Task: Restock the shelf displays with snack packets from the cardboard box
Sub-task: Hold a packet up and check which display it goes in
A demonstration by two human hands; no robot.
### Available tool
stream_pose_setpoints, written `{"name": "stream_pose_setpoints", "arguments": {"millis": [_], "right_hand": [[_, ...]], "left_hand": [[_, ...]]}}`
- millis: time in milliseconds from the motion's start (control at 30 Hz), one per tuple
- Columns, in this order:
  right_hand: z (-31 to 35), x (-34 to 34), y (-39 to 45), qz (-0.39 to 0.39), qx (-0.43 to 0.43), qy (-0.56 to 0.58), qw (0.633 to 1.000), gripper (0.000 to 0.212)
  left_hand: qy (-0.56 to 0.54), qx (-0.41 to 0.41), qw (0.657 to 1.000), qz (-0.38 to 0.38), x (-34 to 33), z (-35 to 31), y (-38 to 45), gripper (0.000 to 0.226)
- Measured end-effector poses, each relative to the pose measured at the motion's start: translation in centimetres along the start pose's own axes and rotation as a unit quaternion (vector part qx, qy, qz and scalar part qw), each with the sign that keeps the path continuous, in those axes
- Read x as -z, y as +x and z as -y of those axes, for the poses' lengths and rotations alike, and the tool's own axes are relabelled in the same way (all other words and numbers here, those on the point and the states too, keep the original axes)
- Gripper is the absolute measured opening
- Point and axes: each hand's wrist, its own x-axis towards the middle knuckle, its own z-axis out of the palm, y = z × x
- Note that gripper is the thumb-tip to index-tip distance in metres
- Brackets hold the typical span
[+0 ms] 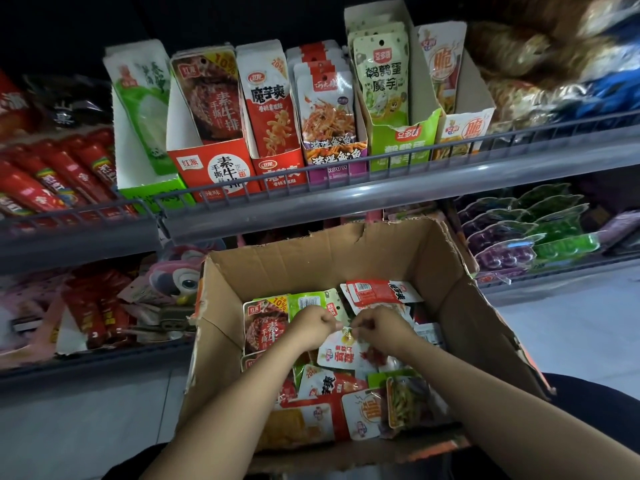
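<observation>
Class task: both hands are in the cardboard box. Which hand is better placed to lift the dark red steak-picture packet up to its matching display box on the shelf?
Probably the left hand. The steak-picture packet lies right beside it in the cardboard box, and its display box stands up-left. The right hand would cross over.

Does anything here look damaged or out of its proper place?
Yes. The cardboard box has torn, ragged edges along its rim. The packets inside lie mixed at all angles. On the shelf, the leftmost display carton looks nearly empty, holding one leaning green packet.
</observation>
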Motion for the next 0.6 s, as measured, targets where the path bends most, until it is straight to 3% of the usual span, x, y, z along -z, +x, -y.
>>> {"name": "stream_pose_setpoints", "arguments": {"millis": [167,400,600], "right_hand": [[3.3,1.6,-1.0,-0.015,0.057,0.06,0.996,0.012],[8.2,4.4,-3.6,-0.047,0.104,0.156,0.981,0.009],[10.1,7.0,-6.5,-0.133,0.117,0.235,0.956,0.015]], "left_hand": [[-0.005,-0.045,0.996,-0.083,3.3,-2.7,-3.1,0.021],[-0.161,-0.06,0.971,-0.166,7.9,-5.6,-8.1,0.03],[-0.259,-0.074,0.935,-0.23,9.3,-7.9,-11.0,0.02]]}}
